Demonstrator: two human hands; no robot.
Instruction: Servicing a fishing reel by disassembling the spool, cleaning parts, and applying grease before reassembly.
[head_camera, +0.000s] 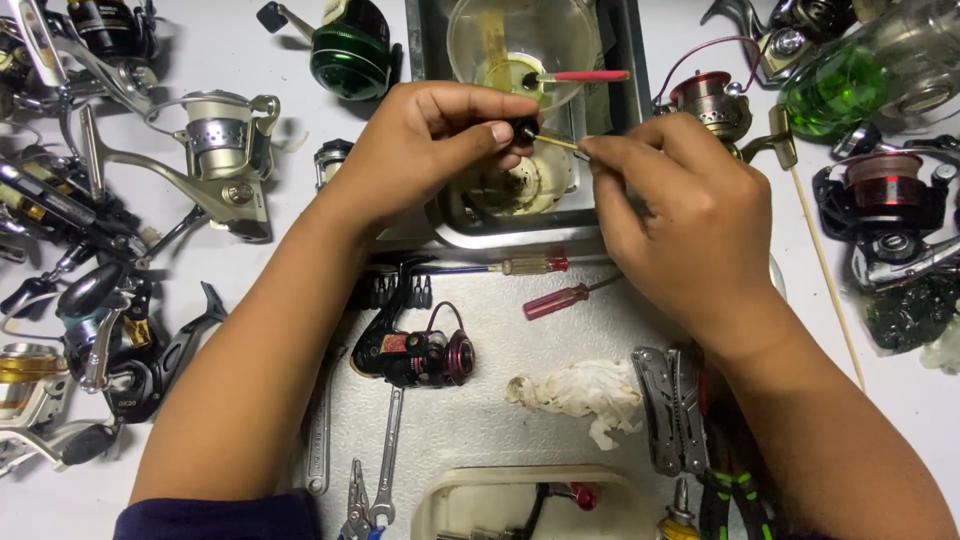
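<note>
My left hand (430, 140) pinches a small black round part (524, 129) between thumb and fingers, above a metal tray (520, 235). My right hand (680, 215) holds a thin yellowish stick (558, 142) whose tip touches the black part. Beneath the hands, a black and red spinning reel (415, 350) lies on a white towel (500, 400). A clear bowl (520, 45) with a red-handled brush (580, 76) sits inside the tray.
Many fishing reels crowd the left (215, 150) and right (885, 195) sides. Two red-handled screwdrivers (555, 300), a crumpled tissue (580, 392), a grey multi-tool (672, 405), wrenches (385, 450), a long wooden stick (825, 265) and a cream tray (520, 500) lie nearby.
</note>
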